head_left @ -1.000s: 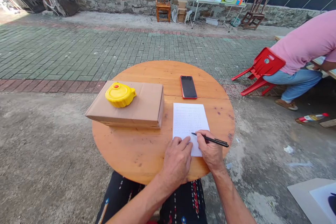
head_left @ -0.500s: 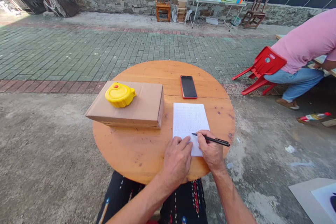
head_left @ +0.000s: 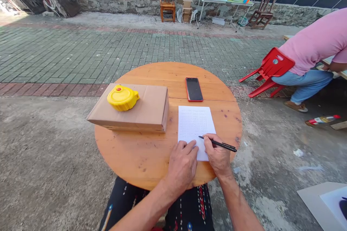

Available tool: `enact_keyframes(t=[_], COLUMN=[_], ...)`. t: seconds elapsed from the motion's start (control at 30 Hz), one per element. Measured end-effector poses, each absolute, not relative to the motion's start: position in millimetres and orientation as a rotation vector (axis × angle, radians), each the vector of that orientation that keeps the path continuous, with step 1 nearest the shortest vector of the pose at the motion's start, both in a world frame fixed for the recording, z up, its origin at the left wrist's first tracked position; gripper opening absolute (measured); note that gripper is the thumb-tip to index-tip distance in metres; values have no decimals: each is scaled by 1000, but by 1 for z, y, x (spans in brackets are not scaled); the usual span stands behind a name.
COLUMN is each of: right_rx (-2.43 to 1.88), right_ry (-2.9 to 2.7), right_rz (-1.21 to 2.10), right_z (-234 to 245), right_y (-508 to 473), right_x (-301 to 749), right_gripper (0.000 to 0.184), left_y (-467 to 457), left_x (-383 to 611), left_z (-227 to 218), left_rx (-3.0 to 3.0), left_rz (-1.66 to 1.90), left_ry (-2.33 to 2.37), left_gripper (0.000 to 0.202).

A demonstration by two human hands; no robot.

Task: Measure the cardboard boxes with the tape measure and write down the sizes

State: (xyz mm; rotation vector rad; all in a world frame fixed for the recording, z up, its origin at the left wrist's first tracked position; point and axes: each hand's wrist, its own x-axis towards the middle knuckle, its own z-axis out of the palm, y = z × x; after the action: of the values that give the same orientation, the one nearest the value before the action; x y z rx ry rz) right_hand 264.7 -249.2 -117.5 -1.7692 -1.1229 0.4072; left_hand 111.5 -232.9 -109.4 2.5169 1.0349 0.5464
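A white sheet of paper (head_left: 193,121) with rows of small handwriting lies on the round wooden table (head_left: 130,155). My right hand (head_left: 219,157) is closed around a black pen (head_left: 223,145), whose tip meets the paper below the written rows. The pen's other end points out to the right. Resting on the sheet's lower left corner and the table, my left hand (head_left: 183,160) lies flat with its fingers out, holding nothing. Beyond the paper is a dark-screened phone (head_left: 194,89) with a red edge.
At the left of the table, a cardboard box (head_left: 141,115) carries a yellow tape measure case (head_left: 122,97). A person in pink (head_left: 314,43) sits on a red chair (head_left: 276,65) at right. Near the wall stand a wooden chair (head_left: 167,1) and a laden folding table (head_left: 227,1).
The pen tip has shifted very slightly to the right along the paper. My left hand stays in place, and the whole view has drifted a little.
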Motion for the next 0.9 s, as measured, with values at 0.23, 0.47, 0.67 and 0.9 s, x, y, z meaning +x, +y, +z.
enact_keyframes(t=[0.23, 0.47, 0.67, 0.9], right_rx=[-1746, -1754, -1712, -1723], right_ry=[-1120, -1150, -1013, -974], right_rz=[441, 432, 379, 396], right_z=[-118, -118, -117, -119], right_y=[-250, -250, -251, -252], right_x=[265, 266, 266, 268], right_gripper=[23, 23, 22, 23], left_y=[-233, -233, -232, -232], left_x=[111, 111, 112, 112], left_z=[-109, -111, -111, -108], left_rx=[2521, 2520, 2498, 2529], left_rz=[550, 562, 562, 503], left_ry=[1037, 1041, 1038, 1015], left_gripper=[25, 24, 25, 29])
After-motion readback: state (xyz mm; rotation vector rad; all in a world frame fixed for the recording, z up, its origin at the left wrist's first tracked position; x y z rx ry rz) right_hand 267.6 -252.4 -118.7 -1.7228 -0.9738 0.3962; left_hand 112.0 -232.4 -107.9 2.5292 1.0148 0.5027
